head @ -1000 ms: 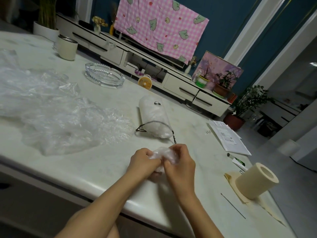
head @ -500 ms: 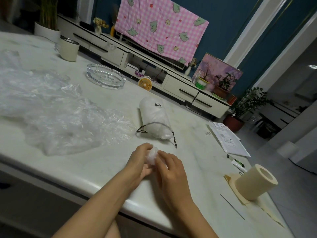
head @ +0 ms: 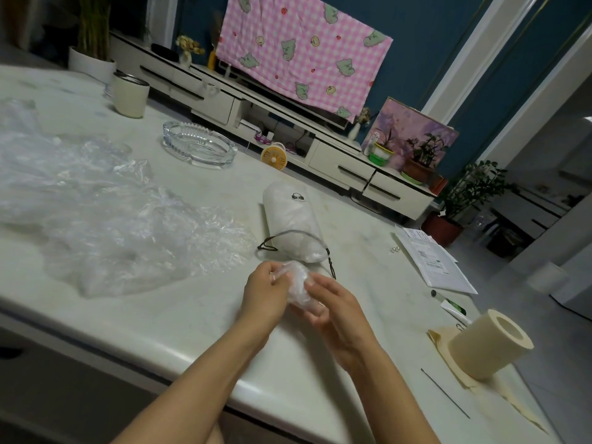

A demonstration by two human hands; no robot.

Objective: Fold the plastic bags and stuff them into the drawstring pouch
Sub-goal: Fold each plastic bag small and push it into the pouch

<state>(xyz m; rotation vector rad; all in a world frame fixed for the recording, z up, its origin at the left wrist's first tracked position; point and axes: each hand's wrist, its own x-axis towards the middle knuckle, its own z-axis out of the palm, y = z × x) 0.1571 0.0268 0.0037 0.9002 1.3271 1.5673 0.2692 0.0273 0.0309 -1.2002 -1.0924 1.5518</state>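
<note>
Wadded bag pinched in curled fingers of left hand and right hand, just short of drawstring pouch mouth. Likely risk: slack grip, folds springing open before entry.

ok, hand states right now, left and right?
Left hand: pinching the small wadded clear plastic bag.
Right hand: fingers curled round the same bag.

A: Any legible txt?
B: None. Drawstring pouch: small black logo w/ tiny print under it, unreadable. Paper sheets: printed lines + square code block, too blurred. Green-white tube: label illegible.
A: Noted, no nos. or brands.
</note>
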